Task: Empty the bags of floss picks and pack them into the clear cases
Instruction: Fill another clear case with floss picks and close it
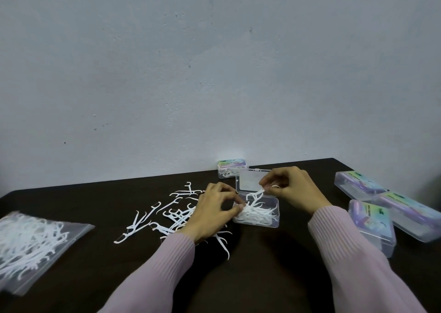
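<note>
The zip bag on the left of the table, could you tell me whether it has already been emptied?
No, the zip bag lies flat on the table with a mass of white floss picks inside it.

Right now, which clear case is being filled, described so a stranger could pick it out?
On the dark table, look between the two hands, in front of the wall. The open case sits there, lid up, white picks heaped inside. The other cases are shut and carry colourful labels.
</note>
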Demonstrator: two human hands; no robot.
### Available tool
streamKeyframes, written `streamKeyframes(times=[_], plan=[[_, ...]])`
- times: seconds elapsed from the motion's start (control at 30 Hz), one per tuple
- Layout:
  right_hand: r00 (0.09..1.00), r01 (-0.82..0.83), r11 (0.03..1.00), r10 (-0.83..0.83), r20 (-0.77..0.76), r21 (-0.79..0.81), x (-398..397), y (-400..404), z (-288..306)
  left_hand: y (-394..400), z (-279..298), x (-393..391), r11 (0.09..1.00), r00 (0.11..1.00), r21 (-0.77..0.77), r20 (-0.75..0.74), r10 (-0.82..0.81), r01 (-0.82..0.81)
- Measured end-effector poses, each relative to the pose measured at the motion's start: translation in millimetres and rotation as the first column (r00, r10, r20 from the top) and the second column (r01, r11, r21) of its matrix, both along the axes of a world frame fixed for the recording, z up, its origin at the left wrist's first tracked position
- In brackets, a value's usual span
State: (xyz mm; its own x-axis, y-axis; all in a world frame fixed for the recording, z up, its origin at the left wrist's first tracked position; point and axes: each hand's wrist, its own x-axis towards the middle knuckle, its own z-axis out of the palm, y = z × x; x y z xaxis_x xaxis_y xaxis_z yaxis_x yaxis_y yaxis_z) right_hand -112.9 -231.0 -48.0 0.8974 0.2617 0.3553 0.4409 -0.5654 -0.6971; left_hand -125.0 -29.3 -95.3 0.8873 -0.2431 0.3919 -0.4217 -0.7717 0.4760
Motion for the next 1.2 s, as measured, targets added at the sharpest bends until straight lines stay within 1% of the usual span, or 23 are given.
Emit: streamKeyframes(times=[0.13,0.33,0.4,0.5,0.6,0.67,0.77,0.9,0.97,1.03,1.07,1.1,1.13,1.2], plan=[[1.000,0.006,0.994,-0.006,0.004,0.112,-2.4,-0.5,3.3,-4.4,0.5,0.1,0.996,0.996,-0.007,0.032,0.087,-0.087],[0.999,-0.034,0.975,0.035,-0.001,0.218,-5.1,6.2,5.4,-15.4,2.0,-0.8,0.974,0.990,-0.190,0.035,0.136,-0.126],[0.997,-0.067,0.979,0.072,-0.016,0.194,-4.3,5.4,5.8,-17.7,3.9,-0.2,0.958,0.987,-0.250,0.040,0.157,-0.142],[0.989,-0.130,0.988,0.135,-0.063,0.079,-2.2,5.4,2.7,-20.2,7.8,-1.0,0.941,0.987,-0.308,0.032,0.157,-0.140],[0.982,-0.181,0.983,0.178,-0.067,-0.044,0.2,10.6,-2.2,-23.5,10.9,-5.5,0.957,0.985,-0.245,0.039,0.170,-0.156],[0.974,-0.216,0.975,0.212,-0.075,-0.045,2.3,13.9,-4.9,-26.7,13.1,-9.8,0.970,0.975,-0.150,0.093,0.204,-0.189],[0.973,-0.202,0.979,0.205,-0.103,0.037,4.0,15.0,-7.2,-30.3,14.6,-14.2,0.973,0.956,-0.037,0.176,0.233,-0.230],[0.988,-0.135,0.972,0.146,-0.045,0.191,3.3,14.6,-4.6,-31.4,12.8,-14.1,0.978,0.955,-0.006,0.218,0.203,-0.207],[0.994,-0.096,0.949,0.108,-0.022,0.301,2.1,14.1,-1.0,-30.5,12.8,-14.3,0.976,0.950,-0.004,0.231,0.212,-0.217],[0.997,-0.068,0.905,0.075,-0.001,0.419,-0.1,13.6,3.0,-29.6,13.1,-15.4,0.973,0.939,0.025,0.271,0.214,-0.229],[0.999,-0.054,0.894,0.053,0.015,0.445,-0.9,13.1,4.3,-29.5,13.4,-16.0,0.972,0.934,0.051,0.293,0.206,-0.231],[0.999,-0.038,0.903,0.025,0.035,0.428,-0.5,12.1,4.0,-30.1,13.5,-16.8,0.970,0.933,0.084,0.303,0.192,-0.227],[0.998,-0.021,0.932,0.000,0.058,0.362,-0.2,11.4,4.0,-30.9,14.0,-18.5,0.968,0.937,0.121,0.304,0.175,-0.220],[0.996,0.007,0.991,-0.020,0.092,0.136,0.5,10.7,1.0,-32.8,14.2,-20.9,0.961,0.942,0.183,0.302,0.143,-0.205]])
